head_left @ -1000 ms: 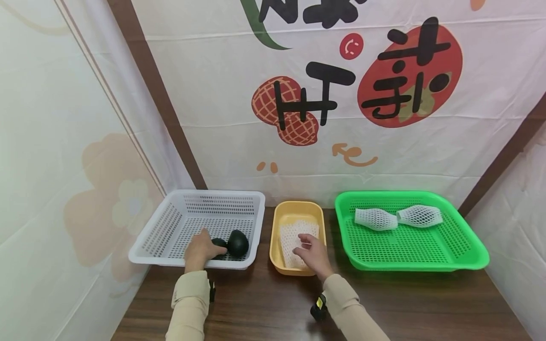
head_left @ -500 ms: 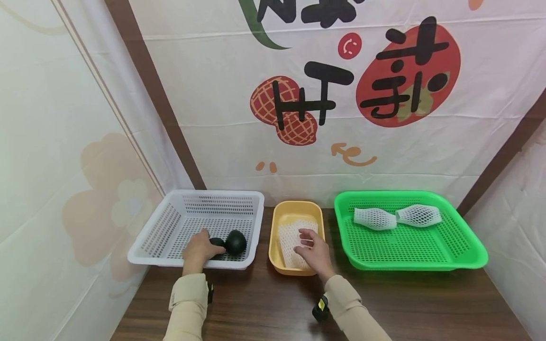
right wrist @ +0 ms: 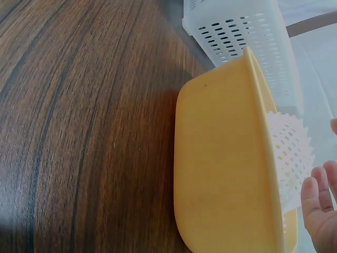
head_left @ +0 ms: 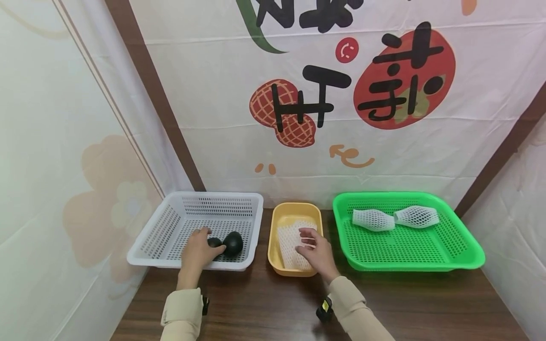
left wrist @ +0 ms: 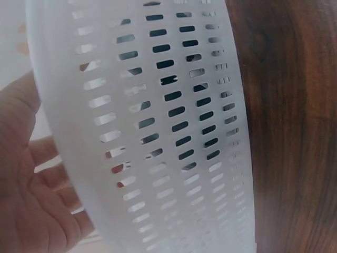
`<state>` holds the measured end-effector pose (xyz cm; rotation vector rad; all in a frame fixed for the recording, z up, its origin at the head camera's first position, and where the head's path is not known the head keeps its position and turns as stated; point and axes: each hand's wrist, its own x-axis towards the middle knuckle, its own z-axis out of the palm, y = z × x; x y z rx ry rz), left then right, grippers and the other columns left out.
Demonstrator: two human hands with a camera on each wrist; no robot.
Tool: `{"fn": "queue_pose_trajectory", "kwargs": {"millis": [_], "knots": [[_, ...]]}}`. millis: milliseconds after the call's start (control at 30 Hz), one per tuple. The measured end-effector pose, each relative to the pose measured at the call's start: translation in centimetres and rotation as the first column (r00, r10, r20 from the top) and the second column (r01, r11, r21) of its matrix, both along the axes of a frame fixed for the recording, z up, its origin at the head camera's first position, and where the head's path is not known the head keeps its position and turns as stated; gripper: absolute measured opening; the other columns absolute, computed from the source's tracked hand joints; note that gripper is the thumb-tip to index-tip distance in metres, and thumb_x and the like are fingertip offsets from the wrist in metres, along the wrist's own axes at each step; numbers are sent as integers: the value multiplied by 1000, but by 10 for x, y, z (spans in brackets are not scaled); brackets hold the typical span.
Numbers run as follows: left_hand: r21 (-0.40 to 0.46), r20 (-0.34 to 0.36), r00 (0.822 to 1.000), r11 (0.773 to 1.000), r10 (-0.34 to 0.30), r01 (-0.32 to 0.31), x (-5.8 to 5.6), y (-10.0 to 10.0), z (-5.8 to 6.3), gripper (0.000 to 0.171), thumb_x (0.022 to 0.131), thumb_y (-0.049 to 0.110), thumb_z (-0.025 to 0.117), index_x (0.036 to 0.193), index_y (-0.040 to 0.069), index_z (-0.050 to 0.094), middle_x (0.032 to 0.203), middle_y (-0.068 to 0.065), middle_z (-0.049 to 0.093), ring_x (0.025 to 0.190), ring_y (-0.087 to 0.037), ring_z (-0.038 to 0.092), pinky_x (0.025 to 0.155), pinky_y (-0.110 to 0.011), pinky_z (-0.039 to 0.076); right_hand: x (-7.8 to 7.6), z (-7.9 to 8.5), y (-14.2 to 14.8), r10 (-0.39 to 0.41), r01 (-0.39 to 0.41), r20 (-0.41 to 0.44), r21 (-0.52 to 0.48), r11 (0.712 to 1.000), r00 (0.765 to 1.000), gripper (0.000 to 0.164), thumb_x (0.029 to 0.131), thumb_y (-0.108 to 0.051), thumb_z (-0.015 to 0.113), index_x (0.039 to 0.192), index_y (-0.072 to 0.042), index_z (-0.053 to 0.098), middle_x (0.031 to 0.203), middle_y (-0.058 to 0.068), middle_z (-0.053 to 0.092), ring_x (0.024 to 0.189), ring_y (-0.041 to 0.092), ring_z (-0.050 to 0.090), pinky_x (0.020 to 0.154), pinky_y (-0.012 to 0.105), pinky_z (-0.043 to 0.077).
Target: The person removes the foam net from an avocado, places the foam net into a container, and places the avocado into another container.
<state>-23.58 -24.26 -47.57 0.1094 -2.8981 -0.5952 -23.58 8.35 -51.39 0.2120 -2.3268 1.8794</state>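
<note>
One left hand [head_left: 197, 250]: inside the white basket [head_left: 164, 232], thumb and fingers parted in a loose curve around a half-hidden dark oval [head_left: 214, 242]; the left wrist view shows the fingers spread beyond the basket's slotted wall. Whether they touch the oval, I cannot tell.
One right hand [head_left: 316, 253]: at the right side of the yellow tray [head_left: 294, 215], above the white netting [head_left: 290, 246], thumb and fingers apart and slightly bent.
Sleeves: cream left cuff [head_left: 182, 308] and cream right cuff [head_left: 347, 296], with a dark device at each wrist.
Dark pair: the half-hidden oval sits by the left thumb; a fuller-looking dark oval [head_left: 233, 244] is just beside it, near the basket's front right corner.
Netting: lies flat-looking in the yellow tray, which stands between the two baskets.
Green basket [head_left: 401, 244]: far right, holding a left net sleeve [head_left: 373, 219] and a right net sleeve [head_left: 417, 217], end to end toward the back.
Under and behind: brown wood-grain table [head_left: 264, 308]; pale cloth [head_left: 226, 156] printed with red shapes and black characters.
</note>
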Motion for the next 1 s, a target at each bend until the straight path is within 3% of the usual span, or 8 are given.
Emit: {"fn": "queue_pose_trajectory", "kwargs": {"millis": [167,333,467,700,1000], "knots": [[22,-148,986,996,-80,85,13,4,0,55,66,32,75,107,1,56,105,-18,51,91,-34,50,71,-49,42,2,3,2,21,-21,4,24,999,1000,42,73,-8,71,113,-9,57,107,9,58,96,28,55,77,39,46],[9,-294,942,985,-163,173,25,10,-1,46,68,33,75,101,5,60,98,-10,54,88,-28,52,71,-45,43,1,3,6,36,-35,-43,31,999,998,42,74,-9,71,113,-9,57,108,9,58,96,29,55,76,40,47],[-1,-356,910,974,-213,227,35,16,-3,40,67,31,75,95,7,62,94,-6,55,87,-24,52,72,-41,44,1,7,9,25,-24,-68,14,1000,997,42,74,-9,71,113,-10,57,109,9,58,99,30,54,78,44,45],[-22,-389,877,954,-283,298,45,22,-12,38,66,32,76,95,11,64,92,1,56,85,-17,55,71,-37,45,0,17,16,-6,7,-58,9,1000,998,41,74,-9,71,112,-17,57,113,10,56,101,30,51,80,45,44],[-10,-343,891,949,-299,315,53,29,-17,39,67,38,75,97,15,64,95,8,55,92,-13,53,74,-36,45,-7,21,33,-3,2,-103,-15,1000,995,42,74,-6,71,112,-14,56,110,6,57,99,31,52,80,50,42]]}}
